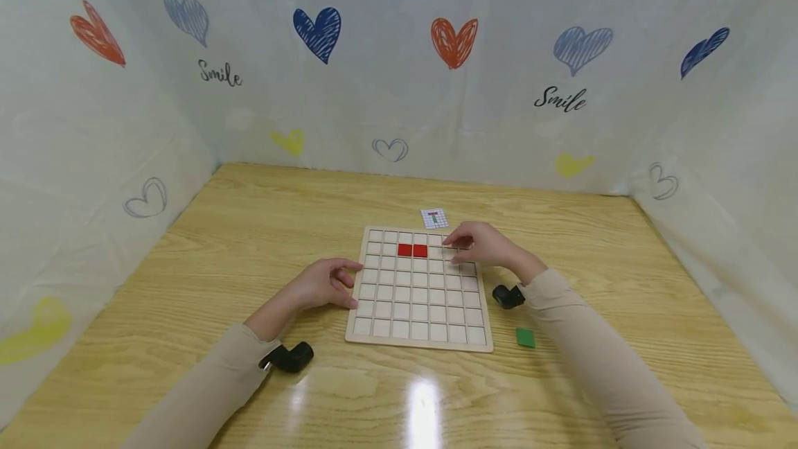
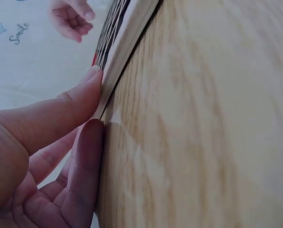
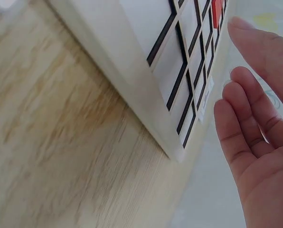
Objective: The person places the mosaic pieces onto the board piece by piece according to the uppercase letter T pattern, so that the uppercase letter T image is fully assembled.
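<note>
A pale wooden grid board (image 1: 420, 348) lies on the table, its squares mostly white. Two red square tiles (image 1: 413, 250) sit side by side in its second row from the far edge. Thumb and fingertips of my left hand (image 1: 321, 284) touch the board's left edge; the left wrist view shows them against the rim (image 2: 127, 42). Above the board's far right part hovers my right hand (image 1: 486, 244), fingers bent loosely. In the right wrist view its thumb (image 3: 262, 47) and fingers (image 3: 234, 123) stand apart, with nothing seen between them.
Beyond the board's far edge lies a small card (image 1: 434, 218) with a T pattern in pinkish red and green. A green square tile (image 1: 525, 337) is on the wooden table (image 1: 299, 213) right of the board. White curtains with printed hearts (image 1: 386, 89) surround the table.
</note>
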Demonstrator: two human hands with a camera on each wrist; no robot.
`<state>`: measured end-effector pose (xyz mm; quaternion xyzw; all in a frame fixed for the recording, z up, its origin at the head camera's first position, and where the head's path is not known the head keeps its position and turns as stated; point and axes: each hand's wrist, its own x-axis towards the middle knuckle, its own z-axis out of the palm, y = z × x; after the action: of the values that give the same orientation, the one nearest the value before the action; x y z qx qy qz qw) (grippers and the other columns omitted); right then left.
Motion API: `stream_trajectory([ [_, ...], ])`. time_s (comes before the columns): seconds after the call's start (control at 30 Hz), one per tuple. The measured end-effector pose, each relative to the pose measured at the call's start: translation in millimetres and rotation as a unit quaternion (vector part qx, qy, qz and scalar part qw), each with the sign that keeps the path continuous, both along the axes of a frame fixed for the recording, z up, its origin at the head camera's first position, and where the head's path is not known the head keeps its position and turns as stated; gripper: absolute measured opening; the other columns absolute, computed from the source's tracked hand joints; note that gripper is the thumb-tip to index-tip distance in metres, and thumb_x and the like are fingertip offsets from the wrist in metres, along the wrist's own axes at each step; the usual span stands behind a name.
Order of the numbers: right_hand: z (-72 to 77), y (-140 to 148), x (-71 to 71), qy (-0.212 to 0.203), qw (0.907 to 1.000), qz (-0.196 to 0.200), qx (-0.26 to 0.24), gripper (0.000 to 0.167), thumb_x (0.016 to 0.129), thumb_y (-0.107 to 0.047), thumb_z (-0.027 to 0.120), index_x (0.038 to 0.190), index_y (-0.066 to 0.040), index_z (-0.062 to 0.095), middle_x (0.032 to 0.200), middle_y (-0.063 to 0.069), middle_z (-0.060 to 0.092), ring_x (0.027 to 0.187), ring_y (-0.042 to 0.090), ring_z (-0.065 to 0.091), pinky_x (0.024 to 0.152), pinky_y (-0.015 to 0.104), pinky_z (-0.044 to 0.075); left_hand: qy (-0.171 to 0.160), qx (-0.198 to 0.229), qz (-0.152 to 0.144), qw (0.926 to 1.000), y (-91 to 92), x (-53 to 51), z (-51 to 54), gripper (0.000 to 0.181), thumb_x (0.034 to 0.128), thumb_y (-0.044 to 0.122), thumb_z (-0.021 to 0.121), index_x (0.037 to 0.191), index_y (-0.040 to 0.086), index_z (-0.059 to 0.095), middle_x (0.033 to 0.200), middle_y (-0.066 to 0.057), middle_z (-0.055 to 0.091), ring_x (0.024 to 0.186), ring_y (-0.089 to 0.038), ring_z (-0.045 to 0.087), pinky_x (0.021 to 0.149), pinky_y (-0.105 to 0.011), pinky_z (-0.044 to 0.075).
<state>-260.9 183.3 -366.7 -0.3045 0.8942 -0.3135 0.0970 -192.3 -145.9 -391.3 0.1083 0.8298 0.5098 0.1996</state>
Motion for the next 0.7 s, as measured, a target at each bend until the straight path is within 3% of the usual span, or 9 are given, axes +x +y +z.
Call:
stream_trajectory([
  [0.7, -3.1, 38.9, 14.6, 0.026, 0.9992, -0.029, -0.002, 0.028, 0.077, -0.003, 0.075, 0.104, 0.002, 0.068, 0.096, 0.012, 0.063, 0.089, 0.024, 0.057, 0.080, 0.040, 0.046, 0.004, 0.005, -0.010, 0.9999, -2.0, -0.6, -0.3, 0.067, 0.0701, 0.000, 0.080, 0.130, -0.004, 0.050, 0.092, -0.012, 0.054, 0.074, -0.017, 0.057, 0.066, -0.029, 0.049],
])
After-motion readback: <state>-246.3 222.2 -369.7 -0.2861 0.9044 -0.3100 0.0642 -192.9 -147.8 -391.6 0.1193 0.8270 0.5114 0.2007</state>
